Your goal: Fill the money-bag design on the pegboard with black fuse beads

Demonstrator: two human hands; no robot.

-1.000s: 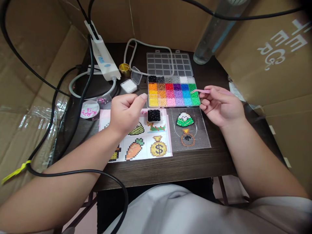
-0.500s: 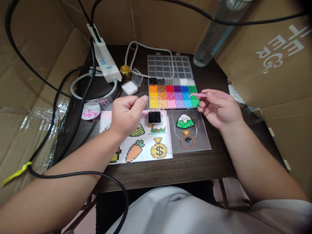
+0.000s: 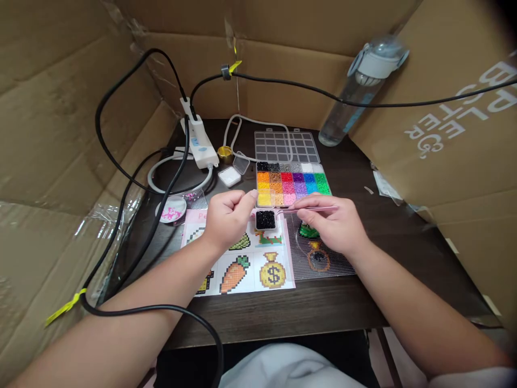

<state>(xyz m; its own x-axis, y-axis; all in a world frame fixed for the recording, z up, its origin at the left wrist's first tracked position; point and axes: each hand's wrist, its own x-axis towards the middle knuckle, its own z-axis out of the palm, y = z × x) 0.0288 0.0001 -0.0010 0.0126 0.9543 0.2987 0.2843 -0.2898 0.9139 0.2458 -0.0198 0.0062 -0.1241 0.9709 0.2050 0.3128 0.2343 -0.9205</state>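
My left hand (image 3: 229, 220) is closed, its thumb at the edge of a small clear box of black beads (image 3: 265, 219) whose see-through lid stands open. Pink tweezers (image 3: 311, 208) are pinched in my right hand (image 3: 333, 223), their tips just right of that box. Under my right hand lies a clear pegboard (image 3: 337, 268), bearing a partly hidden green bead piece (image 3: 309, 230) and a brown bead outline (image 3: 319, 260) with yellow on top and black inside. The printed pattern sheet (image 3: 246, 285) shows a carrot and a money bag, among others.
A sorted bead case (image 3: 293, 185) lies open behind my hands. Further left are a white dish of pink beads (image 3: 170, 209), a small box of white beads (image 3: 229, 176), a gold cup (image 3: 225, 154) and a power strip (image 3: 201, 143). A bottle (image 3: 351, 102) leans at the back; black cables (image 3: 161, 310) cross the left.
My right hand has moved left and down with the tweezers, from over the bead case to beside the black beads. The whole view has shifted, showing more of the back wall.
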